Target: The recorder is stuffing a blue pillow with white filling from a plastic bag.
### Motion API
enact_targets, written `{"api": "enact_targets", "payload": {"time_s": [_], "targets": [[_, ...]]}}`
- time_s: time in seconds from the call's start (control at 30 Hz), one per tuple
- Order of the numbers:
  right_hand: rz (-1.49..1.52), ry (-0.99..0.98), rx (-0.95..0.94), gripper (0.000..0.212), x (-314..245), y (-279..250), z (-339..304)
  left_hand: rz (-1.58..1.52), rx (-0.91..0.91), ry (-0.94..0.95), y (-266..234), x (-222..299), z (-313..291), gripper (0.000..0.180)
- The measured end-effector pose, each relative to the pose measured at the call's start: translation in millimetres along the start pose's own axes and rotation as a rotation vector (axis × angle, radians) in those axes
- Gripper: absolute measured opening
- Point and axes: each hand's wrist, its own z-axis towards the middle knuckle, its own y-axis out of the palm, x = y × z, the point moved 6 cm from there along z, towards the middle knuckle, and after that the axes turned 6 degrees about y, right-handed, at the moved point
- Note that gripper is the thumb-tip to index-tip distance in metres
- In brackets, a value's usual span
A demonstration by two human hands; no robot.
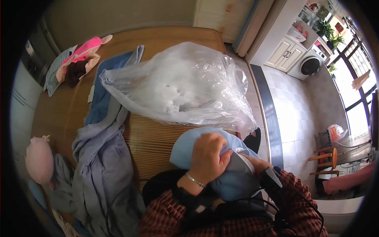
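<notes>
A light blue cloth cover (185,146), rounded like a stuffed cushion, lies on my lap. My left hand (209,155) is closed on the edge of its opening, where a grey-blue lining shows. My right forearm (256,164) reaches into that opening from the right, so the right hand and its fingers are hidden inside the cloth. Just beyond the cover rests a large clear plastic bag (233,87) with fluffy white stuffing (169,87) in it.
Grey-blue cloth (102,158) stretches along the left of the ribbed brown mat (154,138). A pink plush toy (39,160) sits at the left edge; pink and striped cloths (75,63) lie at the far left. Right of the bed, a stool (328,158) stands on the tiled floor (294,118).
</notes>
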Motion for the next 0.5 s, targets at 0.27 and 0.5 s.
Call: {"api": "enact_targets", "payload": {"time_s": [0.27,0.5], "targets": [[-1.328,-0.317,0.747,0.031,-85,24,-63,0.137,-0.167,-0.207,34,-22,-12,0.047],[0.128,-0.344,0.410,0.030,-72,2,-18,0.015,-0.175,-0.187,37,-21,-9,0.057]]}}
